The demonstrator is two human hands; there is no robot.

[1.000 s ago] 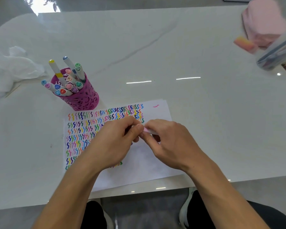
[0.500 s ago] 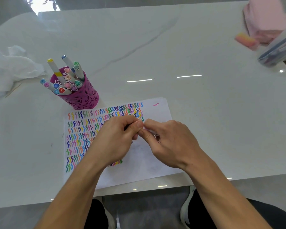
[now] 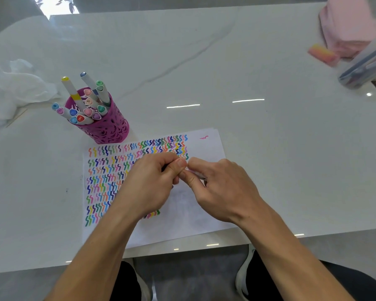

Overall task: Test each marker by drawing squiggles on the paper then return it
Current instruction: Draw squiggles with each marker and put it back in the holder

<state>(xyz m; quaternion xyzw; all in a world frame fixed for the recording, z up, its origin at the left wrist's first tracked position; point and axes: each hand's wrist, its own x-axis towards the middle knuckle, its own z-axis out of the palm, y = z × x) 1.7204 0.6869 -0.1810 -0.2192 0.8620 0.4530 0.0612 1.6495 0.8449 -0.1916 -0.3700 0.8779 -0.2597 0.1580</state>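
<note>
Both hands meet over the paper (image 3: 206, 148): left hand (image 3: 152, 185) and right hand (image 3: 221, 190) each pinch an end of one mostly hidden marker (image 3: 197, 174). Capping or uncapping, I'd guess. Once it's capped, it needs slotting into the purple cup (image 3: 109, 129).

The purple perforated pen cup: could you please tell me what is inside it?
The purple perforated metal cup holds many capped markers, coloured ends up, leaning apart. Its wall hides their lower barrels and the cup's bottom.

White marble table (image 3: 269, 148): squiggled paper (image 3: 208, 148), purple marker cup (image 3: 109, 129), crumpled tissue (image 3: 15, 88), pink cloth (image 3: 347, 29).
</note>
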